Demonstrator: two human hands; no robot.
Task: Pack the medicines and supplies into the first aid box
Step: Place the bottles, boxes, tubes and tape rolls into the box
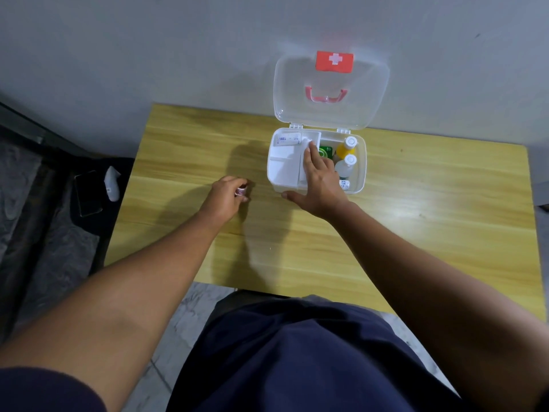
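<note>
The white first aid box [271, 173] stands open on the wooden table [416, 221], its clear lid [331, 93] upright against the wall. Inside on the right are a yellow bottle [346, 148], a white bottle [346, 165] and a green item [325, 151]. A white inner tray [285, 168] covers the left half and carries a flat white packet [288, 140]. My right hand [319, 179] lies flat on the tray's right edge, fingers spread. My left hand [225, 197] rests on the table left of the box, closed around a small roll with red print [241, 191].
A dark phone [87, 193] and a white thermometer-like device [112, 182] lie on a dark surface left of the table. The wall is right behind the box. My lap sits below the table's near edge.
</note>
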